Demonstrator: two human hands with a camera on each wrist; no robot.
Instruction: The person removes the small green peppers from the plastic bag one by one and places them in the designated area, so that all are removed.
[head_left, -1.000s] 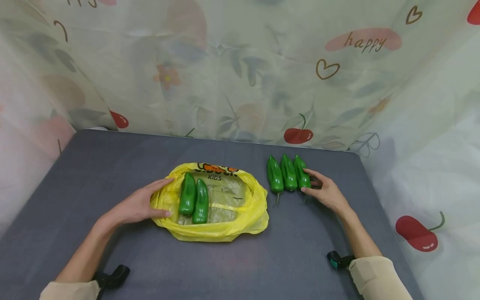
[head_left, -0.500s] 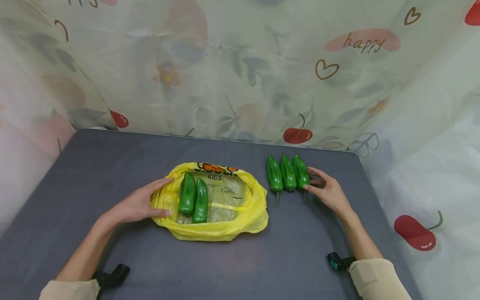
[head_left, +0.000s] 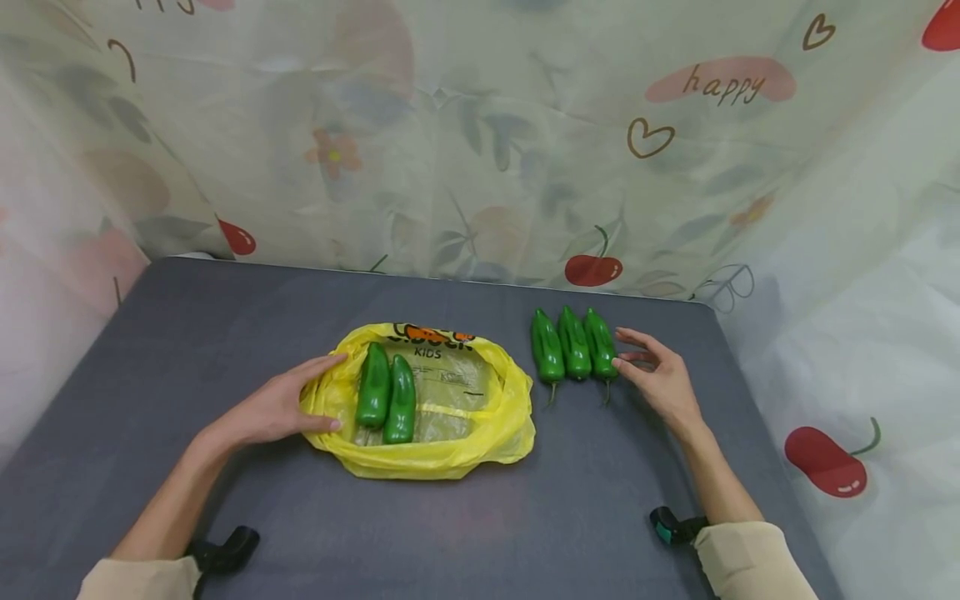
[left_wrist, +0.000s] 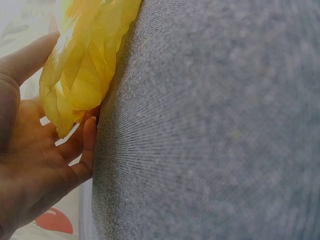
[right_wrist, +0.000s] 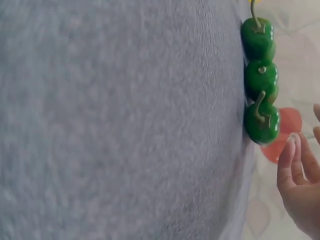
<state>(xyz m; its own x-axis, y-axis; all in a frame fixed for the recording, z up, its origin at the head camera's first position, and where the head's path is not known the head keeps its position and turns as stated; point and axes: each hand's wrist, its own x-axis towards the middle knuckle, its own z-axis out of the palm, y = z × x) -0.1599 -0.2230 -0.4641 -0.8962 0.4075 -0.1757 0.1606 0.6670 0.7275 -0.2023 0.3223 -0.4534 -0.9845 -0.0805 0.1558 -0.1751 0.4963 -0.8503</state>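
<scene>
A yellow plastic bag (head_left: 465,467) lies on the table with its mouth rolled wide. Inside, toward its left end, are two green peppers (head_left: 373,387). My left hand (head_left: 281,408) holds the bag's left end, thumb and fingers spread round the rim; the left wrist view shows the yellow film (left_wrist: 82,75) between them. Right of the bag three more green peppers (head_left: 575,346) lie side by side, stems toward me. Beside the rightmost pepper (right_wrist: 262,125) is my right hand (head_left: 660,383), fingers loosely bent with nothing in them; the right wrist view shows a gap.
The dark grey table (head_left: 465,542) ends at a patterned curtain (head_left: 465,167) behind and at the sides. Black wrist straps (head_left: 225,552) with camera mounts sit near both cuffs.
My right hand has drawn off the rightmost pepper, moving slightly right and away from it. The left hand, bag and peppers stay in place; the view shifts a little.
</scene>
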